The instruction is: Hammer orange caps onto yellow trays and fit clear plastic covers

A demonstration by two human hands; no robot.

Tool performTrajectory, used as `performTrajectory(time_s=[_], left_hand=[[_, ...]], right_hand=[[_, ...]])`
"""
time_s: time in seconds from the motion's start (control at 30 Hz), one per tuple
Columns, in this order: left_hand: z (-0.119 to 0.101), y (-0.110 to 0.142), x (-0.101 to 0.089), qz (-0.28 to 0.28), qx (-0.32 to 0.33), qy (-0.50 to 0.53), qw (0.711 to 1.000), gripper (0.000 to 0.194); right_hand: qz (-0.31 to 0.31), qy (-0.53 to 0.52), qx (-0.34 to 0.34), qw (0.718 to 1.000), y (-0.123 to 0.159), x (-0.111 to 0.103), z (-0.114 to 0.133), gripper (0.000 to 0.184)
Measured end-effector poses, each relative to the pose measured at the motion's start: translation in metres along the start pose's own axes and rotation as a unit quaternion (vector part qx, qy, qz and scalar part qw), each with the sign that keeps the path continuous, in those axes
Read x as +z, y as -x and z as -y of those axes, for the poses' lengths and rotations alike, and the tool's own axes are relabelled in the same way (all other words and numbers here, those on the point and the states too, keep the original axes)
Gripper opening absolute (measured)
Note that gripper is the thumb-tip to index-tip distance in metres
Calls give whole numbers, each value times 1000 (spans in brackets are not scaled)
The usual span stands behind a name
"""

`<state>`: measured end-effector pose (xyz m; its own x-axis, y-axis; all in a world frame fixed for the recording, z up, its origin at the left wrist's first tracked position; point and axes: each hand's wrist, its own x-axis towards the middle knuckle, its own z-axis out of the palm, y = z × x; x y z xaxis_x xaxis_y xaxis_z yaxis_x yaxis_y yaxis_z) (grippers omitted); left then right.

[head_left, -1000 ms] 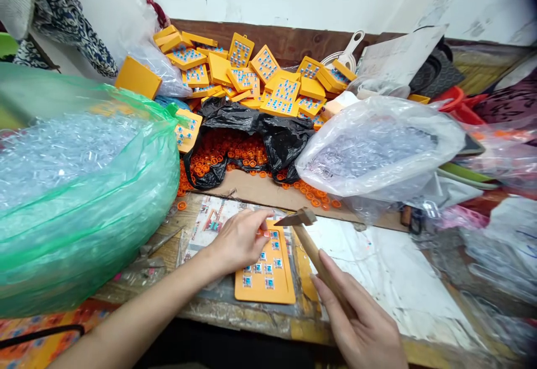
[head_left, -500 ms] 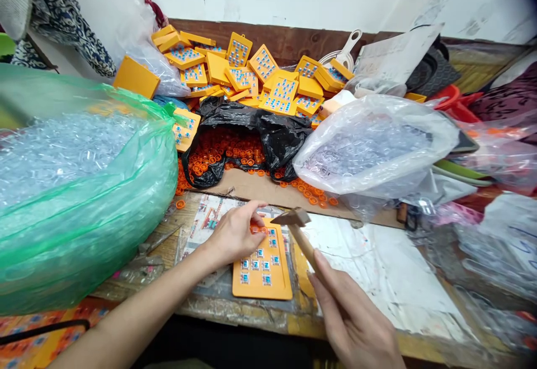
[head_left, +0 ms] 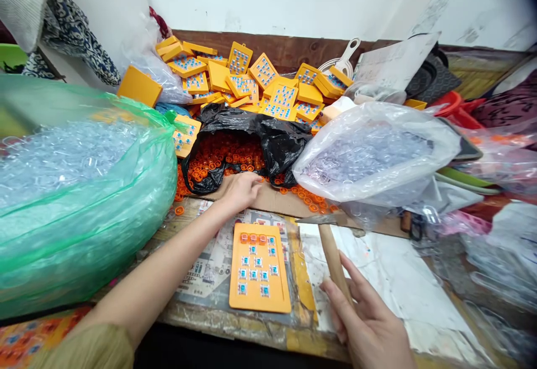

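Observation:
My left hand [head_left: 244, 191] is over the cardboard in front of the black bag, its fingers closed beside loose orange keycaps [head_left: 314, 208]. Whatever is between its fingertips is too small to make out. In my right hand [head_left: 364, 316] I grip a hammer [head_left: 333, 257] by its wooden handle, the head up and apart from the board. A yellow board [head_left: 259, 296] with blue key switches lies flat on the bench between my hands. Three orange keycaps [head_left: 253, 239] sit in a row along its top left.
Behind the bench top, a black plastic bag [head_left: 287, 134] spills orange keycaps. Many yellow boards [head_left: 264, 71] are heaped against the wall. A green bag [head_left: 138, 212] of clear parts bulges at left; a white bag [head_left: 444, 128] of clear parts stands at right.
My left hand has left the board and moved away from me to the loose keycaps, uncovering three orange caps. The hammer has moved right, off the board.

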<state>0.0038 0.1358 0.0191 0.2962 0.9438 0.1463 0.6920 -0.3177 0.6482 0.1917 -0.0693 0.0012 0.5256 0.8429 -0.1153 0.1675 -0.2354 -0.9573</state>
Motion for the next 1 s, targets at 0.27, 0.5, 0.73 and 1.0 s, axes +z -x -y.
performTrajectory(time_s=[0.27,0.5,0.73,1.0], left_hand=[[0,-23,23,69,28,-27,997,13],[-17,27,8,71,41,12,997,23],[-37,90,4,89,64,33,993,40],[-34,89,5,94,15,85,992,50]], right_hand=[[65,-46,65,995,-5,-6,-10,83],[67,75,-53,994,-6,-19,-18,61],[65,208,-346,913,-2,-20,-3,41],[136,300,-383,863,1,-19,1,47]])
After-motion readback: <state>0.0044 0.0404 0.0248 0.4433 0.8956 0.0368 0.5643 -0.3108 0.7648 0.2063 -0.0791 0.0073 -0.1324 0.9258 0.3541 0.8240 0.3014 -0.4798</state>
